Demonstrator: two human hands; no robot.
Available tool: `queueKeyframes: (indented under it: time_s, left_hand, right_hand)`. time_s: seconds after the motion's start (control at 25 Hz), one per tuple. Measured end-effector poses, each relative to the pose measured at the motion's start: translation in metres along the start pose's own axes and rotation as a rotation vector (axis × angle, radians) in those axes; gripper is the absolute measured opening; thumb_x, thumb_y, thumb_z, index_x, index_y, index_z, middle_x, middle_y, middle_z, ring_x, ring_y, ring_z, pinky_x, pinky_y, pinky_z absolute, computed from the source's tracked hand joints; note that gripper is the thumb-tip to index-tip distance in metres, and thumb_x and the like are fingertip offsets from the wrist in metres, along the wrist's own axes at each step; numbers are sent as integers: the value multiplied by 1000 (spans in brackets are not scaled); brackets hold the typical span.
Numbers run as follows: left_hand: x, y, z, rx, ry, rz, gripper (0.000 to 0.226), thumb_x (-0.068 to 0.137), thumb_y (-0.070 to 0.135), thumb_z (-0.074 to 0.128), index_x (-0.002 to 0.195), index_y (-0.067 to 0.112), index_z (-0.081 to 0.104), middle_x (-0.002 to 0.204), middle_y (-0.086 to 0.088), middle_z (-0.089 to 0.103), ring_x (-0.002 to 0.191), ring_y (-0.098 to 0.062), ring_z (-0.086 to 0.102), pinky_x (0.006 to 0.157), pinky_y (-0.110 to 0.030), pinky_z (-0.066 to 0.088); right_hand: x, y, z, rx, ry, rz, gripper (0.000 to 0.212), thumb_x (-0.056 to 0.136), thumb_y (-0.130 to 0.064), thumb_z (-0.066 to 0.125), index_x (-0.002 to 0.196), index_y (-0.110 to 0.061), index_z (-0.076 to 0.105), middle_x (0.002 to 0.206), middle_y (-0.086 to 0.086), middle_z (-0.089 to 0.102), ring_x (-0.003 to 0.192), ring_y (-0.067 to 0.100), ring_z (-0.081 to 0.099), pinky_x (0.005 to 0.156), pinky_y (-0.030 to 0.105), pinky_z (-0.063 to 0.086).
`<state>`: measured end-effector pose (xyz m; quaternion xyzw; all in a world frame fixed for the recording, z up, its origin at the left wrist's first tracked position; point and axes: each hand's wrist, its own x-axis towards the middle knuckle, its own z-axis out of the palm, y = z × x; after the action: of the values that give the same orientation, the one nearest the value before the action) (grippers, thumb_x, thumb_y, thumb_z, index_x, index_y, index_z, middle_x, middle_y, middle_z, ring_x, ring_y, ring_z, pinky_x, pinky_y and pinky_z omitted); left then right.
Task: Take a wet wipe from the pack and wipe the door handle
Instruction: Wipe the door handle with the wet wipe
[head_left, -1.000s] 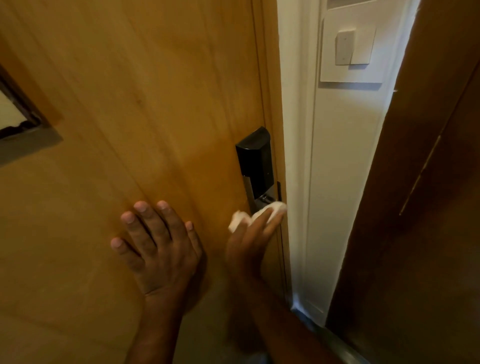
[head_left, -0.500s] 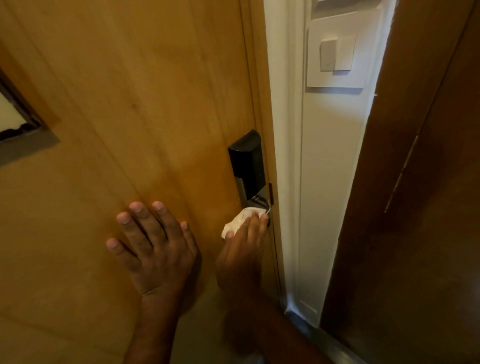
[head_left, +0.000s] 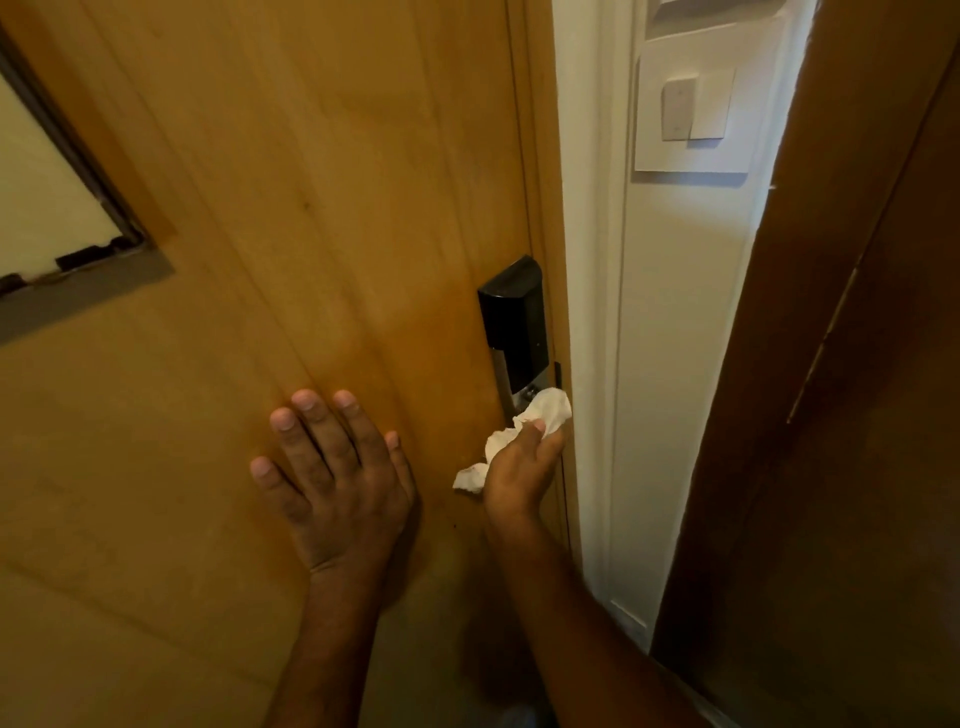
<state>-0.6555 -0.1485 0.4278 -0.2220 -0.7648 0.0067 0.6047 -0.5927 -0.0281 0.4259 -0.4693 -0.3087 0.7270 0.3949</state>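
Note:
A black lock unit (head_left: 514, 322) sits on the wooden door (head_left: 311, 208) near its right edge, with a metal plate below it. The handle itself is hidden under a crumpled white wet wipe (head_left: 545, 413). My right hand (head_left: 522, 467) is shut on that wipe and presses it against the metal just below the black unit. A loose end of the wipe hangs out to the left of my palm. My left hand (head_left: 332, 478) lies flat on the door, fingers spread, left of the lock. The wipe pack is not in view.
A white door frame (head_left: 597, 312) runs right of the door, with a white wall switch plate (head_left: 696, 109) above. A dark brown panel (head_left: 857, 415) fills the right side. A framed pane (head_left: 52, 197) is set into the door at the left.
My right hand has shifted the wipe to the right and slightly up over the handle area, and more of the wipe now trails out on the left. My left hand stays flat on the door.

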Motion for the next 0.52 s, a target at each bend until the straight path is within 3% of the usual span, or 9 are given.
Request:
queueKeyframes:
  time_s: [0.08,0.2,0.28,0.36,0.44,0.52]
  left_hand:
    - [-1,-1,2,8,2,5,80,99,41,47,159,-6,22,167,-34,6,157,-47,-7,124,-63,-3]
    - [-3,-1,2,-11,5,-3,79,99,40,49,158,-6,24,168,-32,-1,157,-46,-6,125,-62,-4]
    - [-4,0,3,-14,5,-11,79,99,40,49,158,-6,24,168,-32,0,157,-47,-5,125,-62,-4]
    - [-3,0,4,-2,5,-7,79,99,41,49,158,-6,25,168,-33,1,157,-47,-4,125,-63,-3]
    - [-3,-1,4,-3,4,-6,79,99,42,49,158,-6,26,168,-33,1,157,-47,-4,125,-63,-3]
    - [-3,-1,4,-7,0,-4,80,99,43,49,158,-6,26,168,-33,0,157,-47,-4,124,-63,-3]
  right_hand:
    - [-21,5,-1,-22,20,75,42,103,-31,37,139,-9,42,133,15,55,119,30,56,90,34,47]
    - [-25,25,-24,-102,-35,5,31,102,-26,43,125,-10,56,119,12,65,109,32,65,93,46,55]
    - [-13,24,-40,-133,-118,7,15,101,-17,47,111,-18,58,103,7,69,92,28,71,79,44,60]
    - [8,14,-44,-264,-92,5,12,98,-12,51,99,-19,61,90,3,68,81,21,68,63,29,56]
    - [27,0,-43,-228,2,67,14,96,-9,54,96,-17,66,82,-3,65,73,15,66,46,18,50]
    - [42,-10,-45,-144,13,113,16,95,-9,57,101,-14,70,87,1,69,73,18,69,45,21,54]
